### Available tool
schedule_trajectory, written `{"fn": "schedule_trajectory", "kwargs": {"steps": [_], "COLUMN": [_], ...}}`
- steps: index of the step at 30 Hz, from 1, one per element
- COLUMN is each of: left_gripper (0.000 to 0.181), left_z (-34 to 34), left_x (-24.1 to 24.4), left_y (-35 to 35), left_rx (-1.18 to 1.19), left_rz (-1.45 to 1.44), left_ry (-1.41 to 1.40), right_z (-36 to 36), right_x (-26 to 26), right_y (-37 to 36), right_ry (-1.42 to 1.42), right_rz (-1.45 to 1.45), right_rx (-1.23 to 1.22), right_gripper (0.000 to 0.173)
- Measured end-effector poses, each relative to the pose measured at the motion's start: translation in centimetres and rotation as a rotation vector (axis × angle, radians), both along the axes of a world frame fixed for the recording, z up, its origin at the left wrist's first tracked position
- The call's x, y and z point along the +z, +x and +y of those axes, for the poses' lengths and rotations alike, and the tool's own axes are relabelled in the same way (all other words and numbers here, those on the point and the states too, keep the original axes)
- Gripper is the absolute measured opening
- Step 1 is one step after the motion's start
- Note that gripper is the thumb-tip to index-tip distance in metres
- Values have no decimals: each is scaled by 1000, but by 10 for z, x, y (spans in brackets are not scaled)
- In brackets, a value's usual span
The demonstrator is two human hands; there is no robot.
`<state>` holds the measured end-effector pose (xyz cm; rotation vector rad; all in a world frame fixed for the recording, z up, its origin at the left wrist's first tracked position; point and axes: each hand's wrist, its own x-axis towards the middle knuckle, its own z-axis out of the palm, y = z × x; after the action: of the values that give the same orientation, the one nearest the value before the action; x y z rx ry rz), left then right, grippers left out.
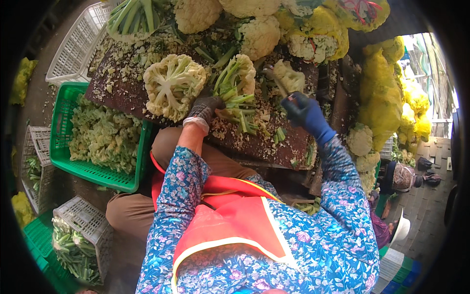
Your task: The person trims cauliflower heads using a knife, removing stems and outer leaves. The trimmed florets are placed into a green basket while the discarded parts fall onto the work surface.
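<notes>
My left hand (205, 108), in a dark knitted glove, grips a piece of cauliflower (240, 79) by its green stalks over the littered work table (123, 95). Just left of that hand lies a large cut cauliflower (174, 86), its branching stem side showing. In a blue glove, my right hand (301, 110) holds a knife (277, 81), whose blade points up and left. Beyond the blade sits a smaller cauliflower piece (290, 77). Leaf and stalk scraps and crumbs lie between the hands.
A green crate (136, 176) of florets stands at left, below a white crate (79, 40). Whole cauliflowers (259, 36) and a yellow net bag (330, 33) line the table's far side. A tipped white crate (84, 217) holds stalks at lower left. People sit at far right.
</notes>
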<state>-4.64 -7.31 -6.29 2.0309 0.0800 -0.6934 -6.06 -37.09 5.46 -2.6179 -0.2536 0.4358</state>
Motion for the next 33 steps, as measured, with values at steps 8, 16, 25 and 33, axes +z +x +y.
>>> {"fn": "schedule_trajectory", "kwargs": {"steps": [8, 16, 25, 33], "left_gripper": [37, 22, 23, 25], "left_z": [9, 3, -4, -2], "left_x": [-22, -27, -12, -21], "left_y": [-4, -5, -3, -3], "left_rx": [-284, -147, -392, -411], "left_rz": [-327, -145, -288, -238], "left_ry": [304, 290, 574, 521], "right_z": [69, 71, 65, 71], "right_x": [-35, -52, -56, -40], "right_y": [-8, 17, 26, 9], "right_ry": [-90, -207, -301, -244], "right_rz": [-160, -119, -71, -165], "right_rx": [59, 204, 286, 199], "right_gripper": [29, 28, 29, 23]}}
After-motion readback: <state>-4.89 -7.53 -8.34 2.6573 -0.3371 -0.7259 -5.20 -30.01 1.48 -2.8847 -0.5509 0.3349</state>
